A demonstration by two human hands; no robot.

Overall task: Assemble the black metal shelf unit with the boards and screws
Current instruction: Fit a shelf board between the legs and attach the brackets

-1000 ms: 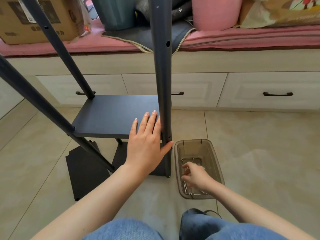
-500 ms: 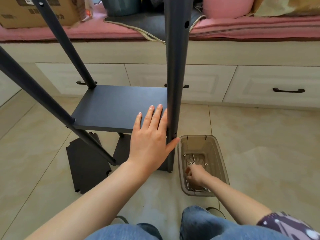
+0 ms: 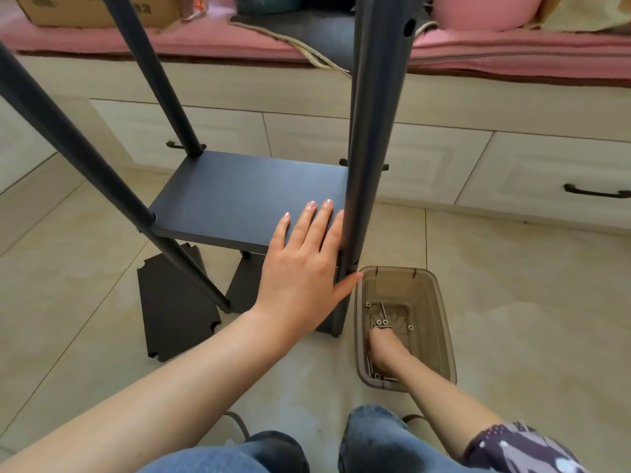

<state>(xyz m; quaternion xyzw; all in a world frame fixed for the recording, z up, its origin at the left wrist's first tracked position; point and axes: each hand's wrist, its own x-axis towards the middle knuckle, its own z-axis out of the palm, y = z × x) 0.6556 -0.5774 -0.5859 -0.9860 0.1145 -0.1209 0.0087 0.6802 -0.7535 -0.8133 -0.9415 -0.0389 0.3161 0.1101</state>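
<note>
tiled floor (image 3: 512,302); left hand (image 3: 300,268) fingers flat on board (image 3: 246,196); right hand (image 3: 384,349) in screw bin (image 3: 440,322), grip unclear

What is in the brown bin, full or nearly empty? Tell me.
Nearly empty. A few loose screws lie scattered on the brown bin's bare bottom, where the right hand reaches in.

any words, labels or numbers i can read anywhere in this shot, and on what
None can be read.
Cardboard box on the pink cushion: dark printed marks near its top edge, too blurred and cut off to read.
Shelf board, posts and the plastic bin of screws: no print visible.
</note>
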